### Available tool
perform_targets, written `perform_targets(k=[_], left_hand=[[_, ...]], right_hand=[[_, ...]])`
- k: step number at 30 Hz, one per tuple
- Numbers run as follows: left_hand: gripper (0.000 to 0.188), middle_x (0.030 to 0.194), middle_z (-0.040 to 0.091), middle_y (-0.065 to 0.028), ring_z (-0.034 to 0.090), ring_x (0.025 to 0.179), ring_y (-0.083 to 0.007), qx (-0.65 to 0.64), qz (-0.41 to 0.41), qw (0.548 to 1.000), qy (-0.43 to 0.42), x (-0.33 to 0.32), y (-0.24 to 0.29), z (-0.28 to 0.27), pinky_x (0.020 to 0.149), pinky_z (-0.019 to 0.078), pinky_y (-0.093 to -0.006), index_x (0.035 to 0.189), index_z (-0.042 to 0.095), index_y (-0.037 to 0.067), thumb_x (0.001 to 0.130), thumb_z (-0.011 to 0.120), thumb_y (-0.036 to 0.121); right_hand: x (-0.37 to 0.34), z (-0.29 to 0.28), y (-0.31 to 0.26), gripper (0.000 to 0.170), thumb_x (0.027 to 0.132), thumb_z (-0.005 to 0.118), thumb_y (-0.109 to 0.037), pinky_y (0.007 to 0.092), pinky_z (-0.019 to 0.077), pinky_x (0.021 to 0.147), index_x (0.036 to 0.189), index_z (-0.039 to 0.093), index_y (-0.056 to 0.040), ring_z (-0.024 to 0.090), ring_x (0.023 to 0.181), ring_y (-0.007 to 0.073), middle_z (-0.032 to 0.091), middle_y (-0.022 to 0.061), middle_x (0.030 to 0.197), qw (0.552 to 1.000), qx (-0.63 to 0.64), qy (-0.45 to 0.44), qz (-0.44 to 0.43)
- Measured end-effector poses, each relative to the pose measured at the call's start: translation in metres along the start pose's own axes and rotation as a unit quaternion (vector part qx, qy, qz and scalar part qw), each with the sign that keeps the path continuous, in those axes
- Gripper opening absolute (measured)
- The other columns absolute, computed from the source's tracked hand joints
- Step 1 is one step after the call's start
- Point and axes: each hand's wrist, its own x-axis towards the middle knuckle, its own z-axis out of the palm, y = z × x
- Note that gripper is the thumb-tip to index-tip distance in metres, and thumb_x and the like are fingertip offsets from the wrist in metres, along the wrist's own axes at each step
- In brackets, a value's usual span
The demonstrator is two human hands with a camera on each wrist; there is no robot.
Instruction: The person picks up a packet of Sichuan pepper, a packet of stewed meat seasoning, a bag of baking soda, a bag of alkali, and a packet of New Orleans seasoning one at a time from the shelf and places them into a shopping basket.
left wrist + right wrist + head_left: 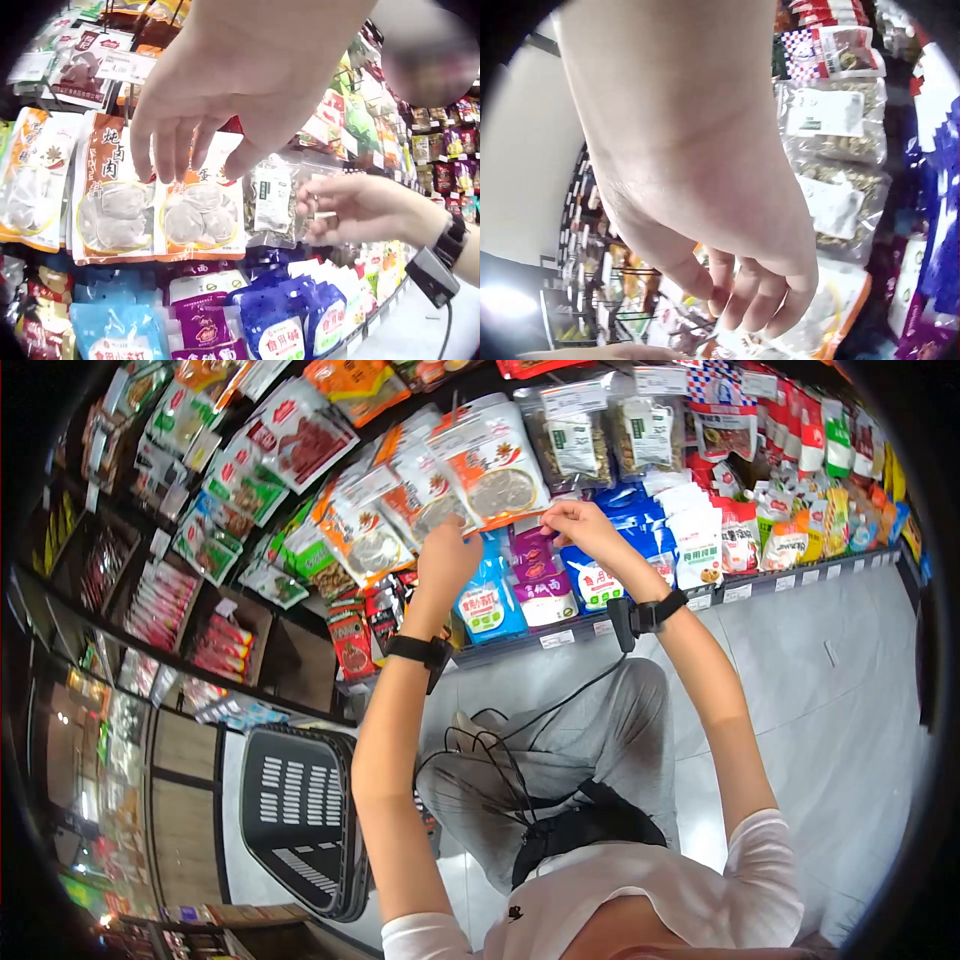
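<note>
White-and-orange spice packets [498, 465] [199, 214] hang in a row on the rack. In front of them is the left hand [448, 565] [217, 94], its fingers pointing down and slightly bent over the packets' upper part; whether the fingertips touch them is unclear. The right hand [592, 538] [360, 208] is at the lower right of the row, near the packets' edge and before a clear bag of dried herbs [271, 199]. Its fingers are loosely bent, with nothing visible in them. The right wrist view shows the back of the right hand [727, 217], partly hiding a packet [840, 300].
Blue, purple and light-blue bags [492, 595] stand on the shelf below. Red and white bags [738, 535] are to the right. A black basket [300, 810] is on the floor at the left, beside the person's crossed legs. Cables [510, 750] lie over the lap.
</note>
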Motion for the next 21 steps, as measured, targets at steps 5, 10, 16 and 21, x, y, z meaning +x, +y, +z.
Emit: perform_targets(k=[5,10,16,21], left_hand=[[0.035,0.085,0.062,-0.0198,0.060,0.080,-0.0335,-0.062,-0.053,0.997,0.010,0.043,-0.003,0.020,0.072,0.0475,-0.0378,0.097,0.056,-0.004,0.071,0.059,0.020],[0.034,0.094,0.061,-0.0193,0.058,0.088,-0.0362,-0.122,-0.019,0.975,-0.182,0.026,-0.040,0.063,0.079,0.0460,-0.0391,0.098,0.058,0.000,0.070,0.059,0.019],[0.063,0.118,0.050,-0.0167,0.051,0.104,-0.0300,-0.112,-0.011,0.763,-0.636,-0.191,-0.062,0.128,0.087,0.0422,-0.0393,0.122,0.043,0.010,0.065,0.065,0.026],[0.034,0.097,0.061,-0.0152,0.057,0.093,-0.0342,0.050,-0.048,0.831,-0.552,-0.279,-0.080,0.141,0.078,0.0458,-0.0428,0.098,0.063,0.010,0.085,0.041,0.033]], right_hand=[[0.039,-0.035,0.036,0.015,0.083,0.054,-0.019,0.0216,0.0447,0.059,0.086,0.060,-0.0054,0.054,0.066,0.0083,0.059,0.0016,0.076,0.993,-0.001,0.118,0.023],[0.055,-0.032,0.063,0.016,0.082,0.055,-0.020,0.0228,0.0455,0.056,0.086,0.060,-0.0053,0.053,0.064,0.0091,0.059,0.0021,0.076,0.992,0.007,0.116,0.054],[0.054,-0.030,0.045,0.016,0.082,0.055,-0.021,0.0223,0.0445,0.057,0.086,0.060,-0.0063,0.053,0.062,0.0094,0.059,0.0019,0.077,0.994,0.012,0.102,0.037],[0.039,-0.003,0.016,0.015,0.082,0.053,-0.019,0.0218,0.0429,0.057,0.085,0.060,-0.0060,0.051,0.060,0.0090,0.060,0.0020,0.077,0.996,0.015,0.086,0.032]])
